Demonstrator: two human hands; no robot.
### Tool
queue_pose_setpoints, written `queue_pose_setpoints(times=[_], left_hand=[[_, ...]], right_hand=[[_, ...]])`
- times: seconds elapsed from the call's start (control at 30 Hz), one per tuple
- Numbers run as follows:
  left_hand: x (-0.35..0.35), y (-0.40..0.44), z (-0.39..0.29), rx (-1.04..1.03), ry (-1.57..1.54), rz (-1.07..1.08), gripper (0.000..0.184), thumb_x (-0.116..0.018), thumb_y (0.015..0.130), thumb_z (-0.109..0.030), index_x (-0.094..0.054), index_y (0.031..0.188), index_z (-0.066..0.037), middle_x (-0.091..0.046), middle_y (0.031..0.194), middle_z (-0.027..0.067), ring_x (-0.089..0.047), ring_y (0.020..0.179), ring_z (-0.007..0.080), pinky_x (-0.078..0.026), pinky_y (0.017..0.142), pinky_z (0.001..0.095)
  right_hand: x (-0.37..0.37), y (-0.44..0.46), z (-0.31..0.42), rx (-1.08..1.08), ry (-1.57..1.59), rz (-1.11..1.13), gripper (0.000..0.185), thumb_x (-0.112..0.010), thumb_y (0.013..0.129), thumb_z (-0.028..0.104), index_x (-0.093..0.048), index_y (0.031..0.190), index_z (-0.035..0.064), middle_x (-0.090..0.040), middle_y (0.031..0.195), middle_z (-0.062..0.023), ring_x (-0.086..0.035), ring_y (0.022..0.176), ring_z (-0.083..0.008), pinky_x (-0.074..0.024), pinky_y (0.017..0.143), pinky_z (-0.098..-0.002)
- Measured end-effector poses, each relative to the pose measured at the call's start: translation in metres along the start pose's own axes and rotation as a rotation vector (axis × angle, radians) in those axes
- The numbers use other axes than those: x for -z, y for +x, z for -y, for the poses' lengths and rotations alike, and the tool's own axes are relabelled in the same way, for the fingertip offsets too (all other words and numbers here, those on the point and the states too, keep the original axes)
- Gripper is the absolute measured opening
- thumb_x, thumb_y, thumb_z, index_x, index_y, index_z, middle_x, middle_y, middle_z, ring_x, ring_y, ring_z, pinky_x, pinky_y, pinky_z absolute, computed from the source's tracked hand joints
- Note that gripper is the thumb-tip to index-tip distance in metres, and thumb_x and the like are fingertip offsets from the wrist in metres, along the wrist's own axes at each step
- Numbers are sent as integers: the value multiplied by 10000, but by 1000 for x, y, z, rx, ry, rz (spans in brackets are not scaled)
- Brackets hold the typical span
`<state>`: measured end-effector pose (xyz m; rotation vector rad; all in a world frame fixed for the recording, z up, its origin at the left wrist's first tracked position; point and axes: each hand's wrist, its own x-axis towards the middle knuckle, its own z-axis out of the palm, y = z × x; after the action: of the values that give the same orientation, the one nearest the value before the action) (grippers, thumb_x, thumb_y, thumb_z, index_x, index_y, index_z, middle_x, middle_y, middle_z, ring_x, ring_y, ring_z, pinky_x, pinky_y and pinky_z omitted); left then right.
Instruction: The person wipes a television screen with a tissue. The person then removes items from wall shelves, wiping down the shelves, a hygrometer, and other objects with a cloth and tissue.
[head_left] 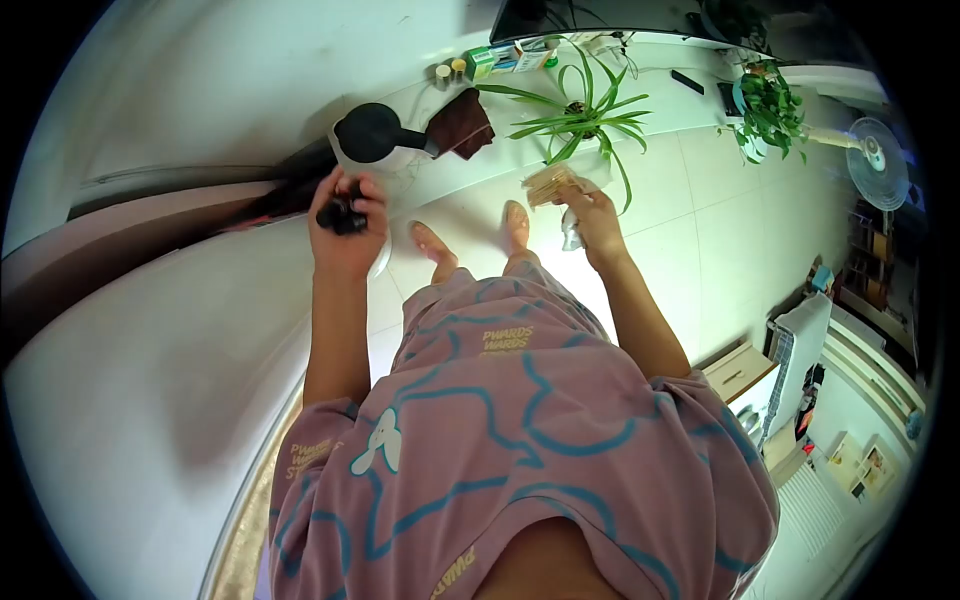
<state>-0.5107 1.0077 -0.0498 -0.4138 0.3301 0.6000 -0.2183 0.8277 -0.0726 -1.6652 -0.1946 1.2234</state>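
My left hand (348, 225) is closed around a small black object (343, 215), whose kind I cannot make out. Just beyond it, a round black disc with a handle (367, 132) lies on the white ledge, its handle reaching a dark brown folded piece (460, 125). My right hand (595, 218) grips a tan bundle of thin, stick-like pieces (553, 186), which seems to be in clear wrapping. Below those fingers hangs a crumpled whitish, shiny piece (571, 232). A spider plant (583, 122) stands right behind the bundle, its long leaves spreading beside my right hand.
Two small jars (450, 72) and several boxes (505, 59) line the back of the ledge, near a dark screen (640, 18). A remote (688, 82) lies to their right. Farther right are a leafy potted plant (770, 112) and a fan (876, 160). Pale floor tiles (665, 250) surround my feet.
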Motion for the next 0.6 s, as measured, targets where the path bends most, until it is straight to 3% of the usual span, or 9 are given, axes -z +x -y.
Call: queue_pose_setpoints(times=[0.17, 0.33, 0.43, 0.5, 0.6], left_hand=[[47, -16, 57, -65, 3, -138, 275, -507, 950, -214, -510, 730, -49, -566, 875, 90, -582, 832, 209, -502, 595, 242], [82, -8, 124, -109, -206, -173, 282, -494, 957, -229, -535, 752, -39, -554, 850, 104, -581, 799, 189, -477, 481, 208], [101, 2, 153, -138, -245, -103, 305, -474, 964, -240, -536, 759, -22, -536, 836, 103, -556, 737, 166, -484, 487, 194], [111, 6, 167, -157, -272, -116, 324, -449, 973, -253, -520, 749, -28, -523, 829, 92, -533, 715, 155, -489, 512, 204], [118, 11, 180, -163, -223, -183, 317, -446, 974, -258, -487, 734, -55, -526, 830, 82, -536, 738, 156, -491, 544, 215]], right_hand=[[27, 43, -17, -103, -182, 37, 269, -626, 870, 202, -610, 1089, 45, -623, 866, -16, -476, 633, -73, -404, 561, -232], [37, 86, -16, 46, -279, 192, 365, -671, 804, 250, -607, 1097, 41, -619, 884, -26, -524, 688, -92, -430, 597, -243], [32, 102, -9, 48, -346, 268, 247, -627, 806, 163, -635, 998, 8, -674, 838, -57, -613, 768, -107, -476, 670, -256], [33, 121, -25, 93, -344, 327, 239, -625, 781, 158, -647, 968, 11, -683, 816, -57, -625, 756, -121, -484, 689, -274], [35, 164, -75, -26, -408, 332, 252, -634, 761, 173, -656, 962, 23, -681, 815, -64, -632, 740, -149, -493, 676, -294]])
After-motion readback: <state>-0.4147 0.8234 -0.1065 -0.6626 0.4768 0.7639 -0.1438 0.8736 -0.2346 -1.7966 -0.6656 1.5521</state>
